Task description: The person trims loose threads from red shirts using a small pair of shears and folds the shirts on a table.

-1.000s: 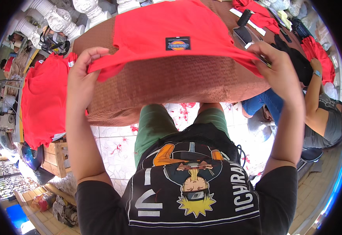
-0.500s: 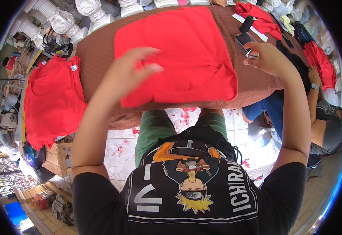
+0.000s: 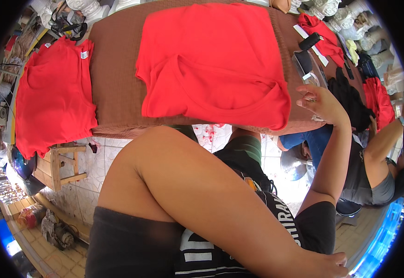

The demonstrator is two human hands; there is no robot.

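A red sleeveless garment lies folded on the brown cloth-covered table, its curved neckline or armhole edge toward me. Just off its right near corner, my right hand is raised with bent fingers around a small metal tool, apparently snips, mostly hidden by the fingers. My left arm crosses in front of my body, and my left hand is down at the lower right, below my right sleeve. Its fingers are curled in; whatever they hold, if anything, is hidden.
More red sleeveless garments lie at the left end. On the right are a black thread spool, a phone-like dark object, black fabric and red cloth. Another person sits at the right. A wooden stool stands lower left.
My left hand has left the space above the garment and swung across my body to the lower right. My right hand has dropped slightly nearer me. The view has shifted.
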